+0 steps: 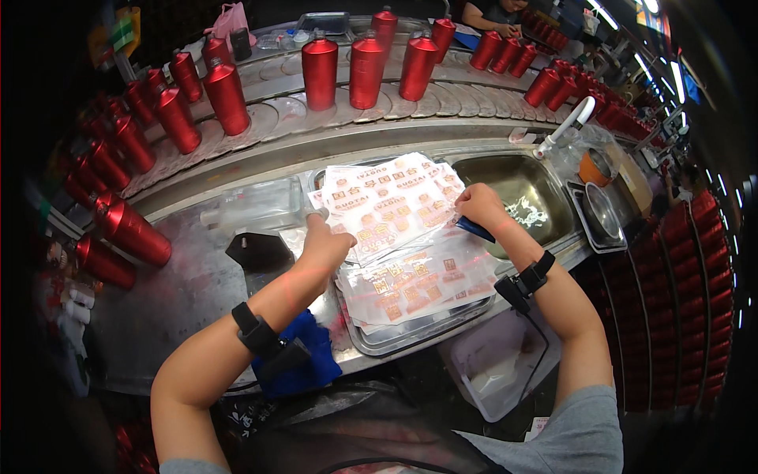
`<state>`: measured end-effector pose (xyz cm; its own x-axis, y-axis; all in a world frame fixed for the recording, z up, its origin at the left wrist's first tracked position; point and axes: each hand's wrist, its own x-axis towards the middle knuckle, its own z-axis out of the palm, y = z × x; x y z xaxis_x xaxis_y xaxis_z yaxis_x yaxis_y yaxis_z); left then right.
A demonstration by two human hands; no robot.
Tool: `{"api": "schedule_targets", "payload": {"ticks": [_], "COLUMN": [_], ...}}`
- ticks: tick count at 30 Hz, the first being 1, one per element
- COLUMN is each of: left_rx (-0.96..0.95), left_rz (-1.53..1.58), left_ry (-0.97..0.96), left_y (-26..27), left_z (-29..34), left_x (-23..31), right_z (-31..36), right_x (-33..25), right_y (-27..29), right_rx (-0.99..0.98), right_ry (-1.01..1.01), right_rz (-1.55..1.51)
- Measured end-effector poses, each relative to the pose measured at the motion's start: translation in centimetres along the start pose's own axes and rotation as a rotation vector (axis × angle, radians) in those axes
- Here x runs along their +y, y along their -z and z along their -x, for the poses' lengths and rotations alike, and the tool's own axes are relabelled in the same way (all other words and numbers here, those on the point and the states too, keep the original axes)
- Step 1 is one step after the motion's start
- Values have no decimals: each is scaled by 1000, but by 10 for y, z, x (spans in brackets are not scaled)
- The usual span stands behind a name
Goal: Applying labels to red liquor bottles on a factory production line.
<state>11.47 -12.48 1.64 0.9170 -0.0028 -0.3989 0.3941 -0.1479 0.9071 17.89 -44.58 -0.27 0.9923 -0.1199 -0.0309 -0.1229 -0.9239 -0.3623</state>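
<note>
A stack of white printed decal sheets with gold and orange marks lies in front of me, partly over the sink edge. My right hand pinches the right edge of the upper sheets. At their left edge rests my left hand, thumb and fingers spread apart, the thumb on the lower left corner. Below lie more decal sheets with small square gold prints, on a metal tray. A dark blue flat object sticks out under my right hand; its kind is unclear.
Behind the counter, red bottles stand on a curved conveyor. A water-filled sink with a white faucet and a metal bowl are at right. A blue cloth hangs at the front edge. Another person works beyond.
</note>
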Motion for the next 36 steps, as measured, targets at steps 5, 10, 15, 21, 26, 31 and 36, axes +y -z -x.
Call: {"api": "schedule_targets", "payload": {"ticks": [5,10,15,21,26,31,36], "left_rx": [-89,-96,-94,-115,-116,-116,-121], "left_rz": [47,87,103,94,116,53,114], "left_ry": [62,45,25,54,55,63,48], "left_y": [5,11,19,24,29,32,29], "left_z": [-1,-7,-3,-5,-9,-5,-3], "left_x": [-10,-22,-25,-31,-35,-33,-31], "right_z": [-11,-19,-21,-28,-24,-16,-22], "right_x": [-1,-7,-13,-10,-25,-49,-30], "right_y": [-21,-27,-27,-42,-42,-28,-40], "right_rx": [-76,-93,-266,-209,-215,-275,-256], "right_ry": [-121,-307,-379,-319,-351,-441,-306], "right_rz": [-31,-235,-320,-315,-473,-580,-449]}}
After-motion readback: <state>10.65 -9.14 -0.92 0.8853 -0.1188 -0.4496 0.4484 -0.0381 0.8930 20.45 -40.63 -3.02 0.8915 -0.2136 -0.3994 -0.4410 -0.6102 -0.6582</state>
